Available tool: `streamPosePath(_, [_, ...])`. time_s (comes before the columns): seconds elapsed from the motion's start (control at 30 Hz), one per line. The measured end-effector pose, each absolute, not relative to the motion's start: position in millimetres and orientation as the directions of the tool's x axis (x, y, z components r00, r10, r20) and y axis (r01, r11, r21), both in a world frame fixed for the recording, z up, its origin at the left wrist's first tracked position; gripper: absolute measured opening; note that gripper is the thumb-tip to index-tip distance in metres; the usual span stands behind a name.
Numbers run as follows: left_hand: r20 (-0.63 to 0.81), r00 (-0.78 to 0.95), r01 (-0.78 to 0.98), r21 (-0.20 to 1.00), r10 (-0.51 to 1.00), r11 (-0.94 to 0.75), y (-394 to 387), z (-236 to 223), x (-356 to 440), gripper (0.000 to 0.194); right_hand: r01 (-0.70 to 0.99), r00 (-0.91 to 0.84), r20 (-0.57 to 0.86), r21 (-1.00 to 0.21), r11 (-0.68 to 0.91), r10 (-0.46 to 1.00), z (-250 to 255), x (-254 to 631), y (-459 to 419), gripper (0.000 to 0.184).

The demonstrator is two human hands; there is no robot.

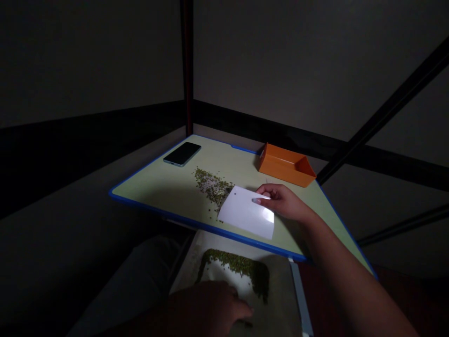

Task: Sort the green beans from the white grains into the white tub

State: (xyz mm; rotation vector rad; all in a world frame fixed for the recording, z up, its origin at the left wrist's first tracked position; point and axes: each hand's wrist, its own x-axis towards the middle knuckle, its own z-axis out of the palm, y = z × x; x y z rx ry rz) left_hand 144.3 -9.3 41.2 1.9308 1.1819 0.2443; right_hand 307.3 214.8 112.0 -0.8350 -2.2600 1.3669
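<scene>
My right hand point(282, 201) grips a white card point(247, 213) by its right side, thumb on top. The card has a small dark hole near its upper left corner, and its left edge touches a patch of small green grains point(212, 185) scattered on the pale tabletop point(157, 187). Below the table's front edge, my left hand point(213, 306) is low in a light open drawer or bin point(280, 281). More green grains point(238, 264) lie banked there around a white area. Shadow hides most of the left fingers; one points right.
A dark-screened phone point(182, 154) lies at the tabletop's far left. An orange open tray point(287, 164) stands at the back right. The tabletop has a raised blue rim point(210, 228). Dark-framed walls point(273, 61) close in behind, with diagonal bars point(386, 110) on the right.
</scene>
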Motion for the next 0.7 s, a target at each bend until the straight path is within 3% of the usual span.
streamPosePath(0.1, [-0.315,0.515,0.706,0.683,0.797,-0.187,-7.7,45.3,139.5,0.055,0.297,-0.754,-0.005,-0.894,0.335,0.656,110.4,307.6,215.7,0.038])
streamPosePath(0.4, [-0.218,0.512,0.685,0.687,0.831,-0.242,-10.9,41.6,139.9,0.054,0.29,-0.756,-0.012,-0.903,0.318,0.655,107.8,307.5,215.5,0.039])
streamPosePath(0.7, [-0.235,0.517,0.687,0.687,0.823,-0.235,-9.6,45.1,139.9,0.052,0.303,-0.726,-0.011,-0.903,0.306,0.687,106.6,301.1,213.8,0.037])
